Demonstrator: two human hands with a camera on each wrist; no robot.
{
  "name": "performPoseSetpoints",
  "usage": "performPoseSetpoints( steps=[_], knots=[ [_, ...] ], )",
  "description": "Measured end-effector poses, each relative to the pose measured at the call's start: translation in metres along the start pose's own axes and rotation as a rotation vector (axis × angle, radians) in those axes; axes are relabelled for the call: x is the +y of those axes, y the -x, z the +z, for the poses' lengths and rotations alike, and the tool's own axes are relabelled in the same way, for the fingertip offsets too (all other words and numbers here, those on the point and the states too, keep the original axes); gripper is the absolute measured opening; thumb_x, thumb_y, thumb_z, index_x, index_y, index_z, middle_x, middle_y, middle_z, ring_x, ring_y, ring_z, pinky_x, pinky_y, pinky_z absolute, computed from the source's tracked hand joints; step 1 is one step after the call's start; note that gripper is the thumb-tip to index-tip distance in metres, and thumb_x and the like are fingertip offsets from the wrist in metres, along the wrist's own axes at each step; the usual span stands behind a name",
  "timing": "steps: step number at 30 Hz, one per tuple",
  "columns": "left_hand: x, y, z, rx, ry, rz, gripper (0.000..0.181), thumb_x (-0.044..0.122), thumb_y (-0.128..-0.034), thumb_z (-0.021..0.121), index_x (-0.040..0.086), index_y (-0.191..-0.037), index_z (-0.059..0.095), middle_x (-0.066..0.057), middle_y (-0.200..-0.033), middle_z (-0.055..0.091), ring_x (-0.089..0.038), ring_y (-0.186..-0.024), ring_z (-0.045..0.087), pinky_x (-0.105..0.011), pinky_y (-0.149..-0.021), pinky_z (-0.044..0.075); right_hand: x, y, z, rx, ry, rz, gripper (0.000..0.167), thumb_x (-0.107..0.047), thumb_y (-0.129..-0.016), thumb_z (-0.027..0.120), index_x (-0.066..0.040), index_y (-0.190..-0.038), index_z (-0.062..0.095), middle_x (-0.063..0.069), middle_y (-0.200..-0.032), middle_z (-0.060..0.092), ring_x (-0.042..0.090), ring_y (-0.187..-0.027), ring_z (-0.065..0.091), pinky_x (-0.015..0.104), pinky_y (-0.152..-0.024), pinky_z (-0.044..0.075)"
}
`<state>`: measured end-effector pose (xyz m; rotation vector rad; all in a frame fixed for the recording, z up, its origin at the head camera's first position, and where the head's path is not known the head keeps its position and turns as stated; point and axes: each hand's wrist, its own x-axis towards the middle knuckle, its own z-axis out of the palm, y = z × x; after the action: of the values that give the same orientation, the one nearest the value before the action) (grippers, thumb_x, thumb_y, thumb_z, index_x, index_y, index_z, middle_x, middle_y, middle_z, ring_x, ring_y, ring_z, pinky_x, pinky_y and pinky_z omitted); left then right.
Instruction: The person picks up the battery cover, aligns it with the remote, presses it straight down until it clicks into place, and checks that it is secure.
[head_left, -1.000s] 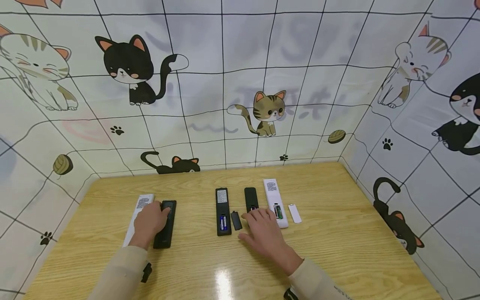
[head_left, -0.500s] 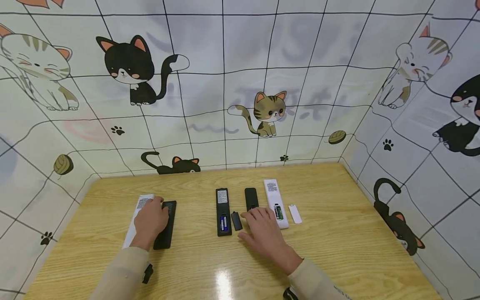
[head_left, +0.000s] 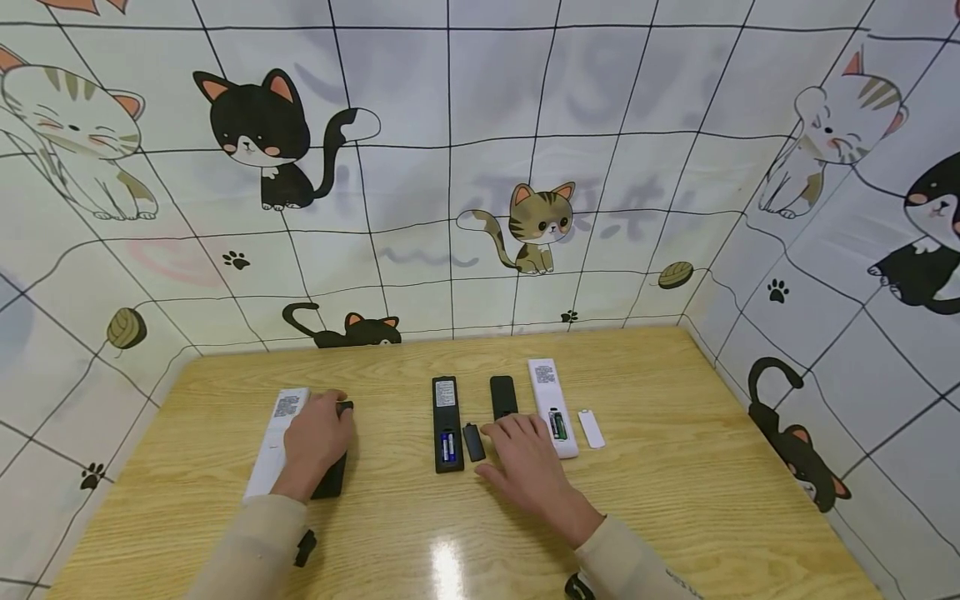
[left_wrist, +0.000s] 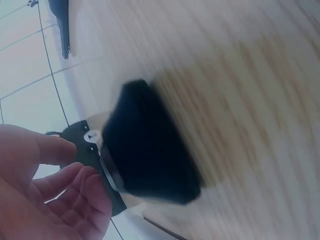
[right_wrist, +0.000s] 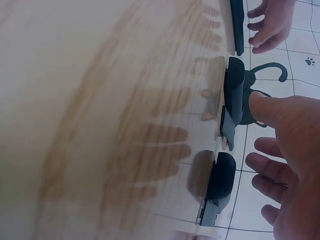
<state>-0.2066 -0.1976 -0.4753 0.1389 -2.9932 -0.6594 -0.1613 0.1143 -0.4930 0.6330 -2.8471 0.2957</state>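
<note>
My left hand (head_left: 318, 437) is over the black remote control (head_left: 330, 481) at the left, hiding most of it. In the left wrist view, the fingers (left_wrist: 95, 195) are loosely bent beside that remote's end and grip nothing. A white remote control (head_left: 266, 467) lies just left of this hand. My right hand (head_left: 528, 467) hovers with relaxed, spread fingers over the lower end of a small black remote control (head_left: 502, 394). Beside it lies a white remote control (head_left: 545, 387) with batteries showing in its uncovered compartment.
A longer black remote (head_left: 445, 396) lies in the middle, its blue batteries (head_left: 447, 447) exposed. A dark battery cover (head_left: 473, 442) lies beside it, and a white cover (head_left: 591, 428) is farther right. Cat-patterned cloth (head_left: 480, 167) surrounds the wooden table (head_left: 397, 533) at the back and sides.
My left hand has shifted right, from between the left white and black remotes to over the black one, uncovering more of the white remote. The right hand stays in place.
</note>
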Motion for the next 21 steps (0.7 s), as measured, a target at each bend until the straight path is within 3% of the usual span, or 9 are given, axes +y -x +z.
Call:
performPoseSetpoints(
  steps=[7,12,21],
  knots=[
    [0.010,0.001,0.005,-0.039,0.018,0.043,0.036,0.021,-0.0971,0.051,0.002,-0.127,0.059,-0.017,-0.111,0.066,-0.025,-0.081,0.063,-0.037,-0.061,0.050,-0.001,-0.003,-0.001,0.001,0.018,-0.010,0.051,-0.048,-0.085,0.072,-0.018,-0.124,0.060,-0.003,-0.116,0.062,0.021,-0.117,0.051,0.044,-0.103,0.034],
    [0.019,0.002,0.013,-0.075,0.045,0.069,0.038,0.023,-0.0965,0.051,0.003,-0.128,0.058,-0.017,-0.110,0.067,-0.024,-0.075,0.064,-0.036,-0.056,0.049,-0.003,-0.009,-0.002,0.004,0.014,-0.024,0.050,-0.046,-0.085,0.072,-0.019,-0.125,0.061,-0.002,-0.117,0.062,0.021,-0.117,0.051,0.045,-0.104,0.034],
    [0.049,0.006,0.026,-0.120,0.063,0.098,0.038,0.025,-0.0957,0.056,0.005,-0.128,0.060,-0.014,-0.108,0.069,-0.020,-0.071,0.064,-0.034,-0.054,0.048,-0.006,-0.023,-0.002,-0.013,0.079,-0.041,0.046,-0.046,-0.085,0.073,-0.023,-0.123,0.063,-0.004,-0.117,0.062,0.019,-0.118,0.051,0.044,-0.106,0.035]
  ],
)
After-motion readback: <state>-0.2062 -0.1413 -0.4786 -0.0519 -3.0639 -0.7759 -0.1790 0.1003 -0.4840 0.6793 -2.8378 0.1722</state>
